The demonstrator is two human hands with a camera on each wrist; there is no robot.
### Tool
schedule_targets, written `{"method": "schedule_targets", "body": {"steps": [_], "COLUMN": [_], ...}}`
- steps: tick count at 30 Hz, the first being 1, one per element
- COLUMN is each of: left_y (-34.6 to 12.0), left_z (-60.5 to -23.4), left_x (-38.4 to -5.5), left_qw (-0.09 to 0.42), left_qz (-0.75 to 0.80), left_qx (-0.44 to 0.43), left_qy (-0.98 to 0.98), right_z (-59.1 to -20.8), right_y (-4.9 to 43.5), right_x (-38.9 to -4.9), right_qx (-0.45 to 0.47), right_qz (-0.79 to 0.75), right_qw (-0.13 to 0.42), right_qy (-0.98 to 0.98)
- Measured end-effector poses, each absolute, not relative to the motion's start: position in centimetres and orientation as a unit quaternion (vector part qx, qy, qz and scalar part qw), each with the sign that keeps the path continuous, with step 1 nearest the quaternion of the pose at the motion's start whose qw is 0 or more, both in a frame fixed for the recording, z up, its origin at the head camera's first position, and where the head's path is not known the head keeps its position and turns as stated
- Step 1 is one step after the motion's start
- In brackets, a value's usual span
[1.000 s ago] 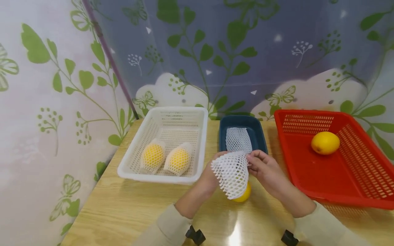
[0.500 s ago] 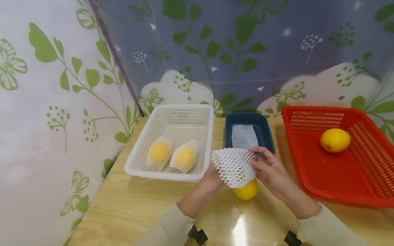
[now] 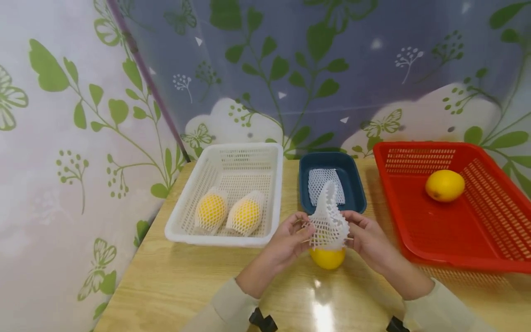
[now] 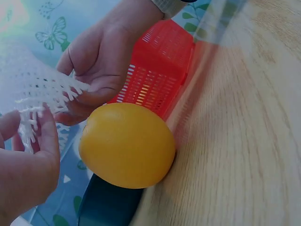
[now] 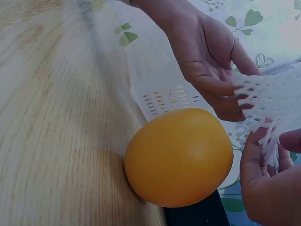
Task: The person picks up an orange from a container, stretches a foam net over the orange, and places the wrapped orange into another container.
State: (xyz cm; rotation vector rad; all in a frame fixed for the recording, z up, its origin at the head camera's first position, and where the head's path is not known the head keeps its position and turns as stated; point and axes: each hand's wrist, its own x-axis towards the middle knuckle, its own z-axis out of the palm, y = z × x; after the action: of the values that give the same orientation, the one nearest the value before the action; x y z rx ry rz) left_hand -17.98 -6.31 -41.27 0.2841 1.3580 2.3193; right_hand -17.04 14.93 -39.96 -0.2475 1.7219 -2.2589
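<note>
Both hands pinch the edge of a white foam net sleeve (image 3: 329, 226), my left hand (image 3: 288, 242) on its left side and my right hand (image 3: 369, 237) on its right. The sleeve's mouth faces down and its closed-looking end points up and away. Just below the mouth, a smooth yellow lemon-like fruit (image 3: 327, 259) rests on the table, overlapped by the net in the head view. In the left wrist view the fruit (image 4: 127, 146) is bare, with the net's edge off to its side; the right wrist view likewise shows the fruit (image 5: 181, 157) uncovered.
A white basket (image 3: 176, 230) at left holds two net-wrapped yellow fruits (image 3: 246, 214). Behind the hands stands a dark blue tray (image 3: 356, 196) with more white netting (image 3: 319, 180). A red basket (image 3: 431, 240) at right holds one bare yellow fruit (image 3: 445, 185). A patterned cloth backs the wooden table (image 3: 199, 276).
The net sleeve has turned from lying sideways to mouth-down over the fruit. My left hand has come out from behind it to pinch its left edge; the right hand has shifted slightly lower.
</note>
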Motion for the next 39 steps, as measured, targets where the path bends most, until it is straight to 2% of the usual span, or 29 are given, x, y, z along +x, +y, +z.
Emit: {"method": "schedule_targets", "body": {"steps": [9,19,25,39], "left_y": [-6.4,-6.8,-7.2,-7.4], "left_z": [-41.4,-42.3,-42.7,-43.2], "left_x": [-17.1,-17.1,-17.0,-17.3], "left_qw": [0.208,0.188,0.182,0.234], "left_qz": [0.769,0.713,0.66,0.646], "left_qx": [0.066,0.071,0.073,0.101], "left_qy": [0.601,0.671,0.725,0.719], "right_z": [-40.5,-41.7,-42.5,-43.9], "right_y": [15.1,15.1,14.7,15.0], "right_x": [-16.4,-16.2,-16.1,-15.8], "right_qx": [-0.054,-0.029,-0.011,-0.046], "right_qz": [-0.746,-0.723,-0.68,-0.624], "right_qw": [0.144,0.149,0.129,0.121], "right_qy": [0.648,0.674,0.721,0.77]}}
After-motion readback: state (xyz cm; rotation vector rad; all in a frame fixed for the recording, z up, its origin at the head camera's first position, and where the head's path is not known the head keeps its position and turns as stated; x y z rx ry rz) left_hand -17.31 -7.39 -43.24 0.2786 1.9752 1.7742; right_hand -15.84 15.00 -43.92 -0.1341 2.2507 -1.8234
